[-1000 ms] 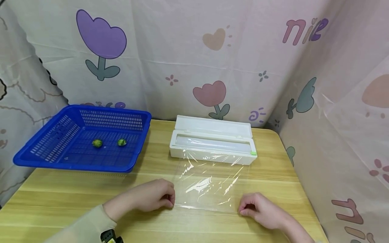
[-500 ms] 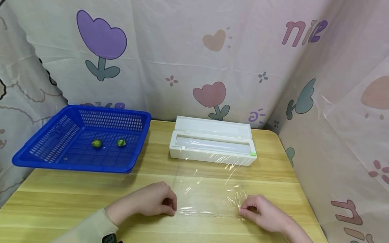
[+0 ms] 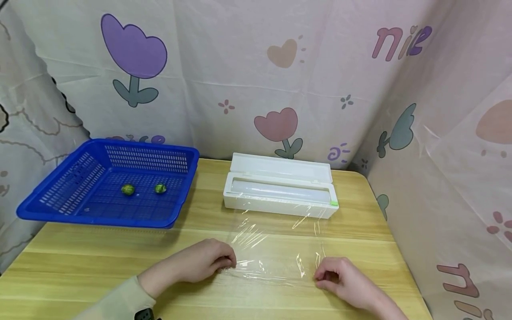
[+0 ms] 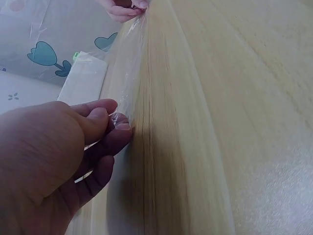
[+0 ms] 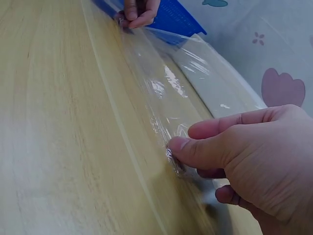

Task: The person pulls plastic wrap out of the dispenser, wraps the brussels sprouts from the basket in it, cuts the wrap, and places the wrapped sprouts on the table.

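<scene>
A clear sheet of plastic wrap (image 3: 276,258) stretches over the table from a white dispenser box (image 3: 280,206), whose lid stands raised behind the roll (image 3: 280,189). My left hand (image 3: 206,261) pinches the sheet's near left corner between thumb and fingers, as the left wrist view shows. At the near right corner, my right hand (image 3: 344,281) pinches the film with thumb and forefinger; in the right wrist view the edge looks crumpled by the thumb (image 5: 181,147). Between both hands the near edge runs fairly straight, close over the wood.
To the left stands a blue plastic basket (image 3: 104,221) holding two small green round items, one (image 3: 128,190) left of the other (image 3: 160,188). A patterned curtain (image 3: 224,66) hangs behind and to the right of the wooden table (image 3: 240,306).
The hands first drew the film slightly nearer the person. Since then the left hand has shifted slightly right and up, and the film's creases have changed. Box and basket stay put.
</scene>
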Motion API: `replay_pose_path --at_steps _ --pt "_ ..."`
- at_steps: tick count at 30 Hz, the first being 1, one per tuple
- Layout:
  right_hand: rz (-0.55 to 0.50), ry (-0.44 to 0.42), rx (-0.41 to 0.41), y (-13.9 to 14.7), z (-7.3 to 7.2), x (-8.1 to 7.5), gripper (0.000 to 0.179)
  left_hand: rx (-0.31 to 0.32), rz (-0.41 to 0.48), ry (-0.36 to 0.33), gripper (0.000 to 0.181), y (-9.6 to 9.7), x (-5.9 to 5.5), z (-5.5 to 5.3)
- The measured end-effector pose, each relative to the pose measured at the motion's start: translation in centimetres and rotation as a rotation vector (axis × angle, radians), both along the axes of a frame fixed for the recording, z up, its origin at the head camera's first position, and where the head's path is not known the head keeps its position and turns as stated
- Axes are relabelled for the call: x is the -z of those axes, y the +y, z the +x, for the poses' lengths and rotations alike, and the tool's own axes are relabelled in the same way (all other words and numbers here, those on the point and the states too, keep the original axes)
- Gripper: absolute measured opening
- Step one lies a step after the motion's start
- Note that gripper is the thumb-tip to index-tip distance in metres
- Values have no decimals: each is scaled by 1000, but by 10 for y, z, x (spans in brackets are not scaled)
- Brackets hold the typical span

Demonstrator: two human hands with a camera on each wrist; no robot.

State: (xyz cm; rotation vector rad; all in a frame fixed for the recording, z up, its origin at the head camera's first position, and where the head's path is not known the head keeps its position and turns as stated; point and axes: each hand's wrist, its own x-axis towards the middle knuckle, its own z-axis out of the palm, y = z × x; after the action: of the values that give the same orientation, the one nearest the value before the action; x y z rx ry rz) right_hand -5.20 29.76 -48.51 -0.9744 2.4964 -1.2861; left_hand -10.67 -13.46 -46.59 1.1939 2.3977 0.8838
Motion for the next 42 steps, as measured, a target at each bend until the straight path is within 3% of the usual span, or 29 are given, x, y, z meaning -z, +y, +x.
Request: replay_pose_path --at_steps 7,14,20,24,31,42 --pt "25 136 11 4 0 1 25 -37 -40 65 10 1 2 -1" --pt "19 -16 -29 10 -2 0 19 -32 -62 4 11 1 1 -1" --pt "40 -72 -41 13 -2 -2 20 -24 -45 2 17 -1 2 -1" --pt "50 -81 -31 12 -2 -3 20 -40 -46 33 19 0 4 -3" --pt "40 -70 -36 8 -3 -4 18 -87 -100 160 16 0 5 -3" --pt "57 -30 -61 8 -4 -1 22 -102 -110 140 16 -3 5 -3"
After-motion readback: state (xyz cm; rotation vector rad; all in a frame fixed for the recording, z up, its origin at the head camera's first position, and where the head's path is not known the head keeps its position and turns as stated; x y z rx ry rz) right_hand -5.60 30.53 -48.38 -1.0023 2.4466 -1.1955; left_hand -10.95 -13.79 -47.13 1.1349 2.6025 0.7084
